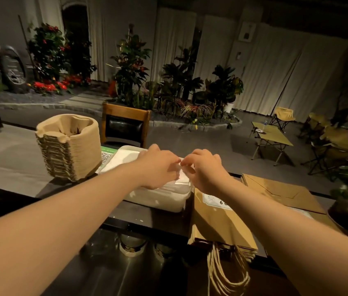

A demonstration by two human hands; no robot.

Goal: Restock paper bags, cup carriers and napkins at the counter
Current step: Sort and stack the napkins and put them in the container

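Both bare forearms reach forward from the lower corners and converge over a white container (164,199) that sits on the grey table (8,159). The left hand (158,167) lies knuckles-up across the container's top, its fingers curled down onto the white napkins (182,178) inside. The right hand (205,169) meets it from the other side, fingers bent and fingertips pinching the napkins' upper edge, so the two hands nearly touch at the fingertips. How firmly the left hand's fingers close on the paper cannot be told, since its back hides them. Just to the left of the container stands a tall stack of brown cup carriers (68,146), nested and leaning slightly. Just to the right lie flat brown paper bags (220,223), their twine handles (224,272) hanging over the table's near edge, and the right forearm passes above them. A second pile of flat bags (280,191) lies further right. Behind the table stands a wooden chair (126,124), with potted plants (132,63) beyond.
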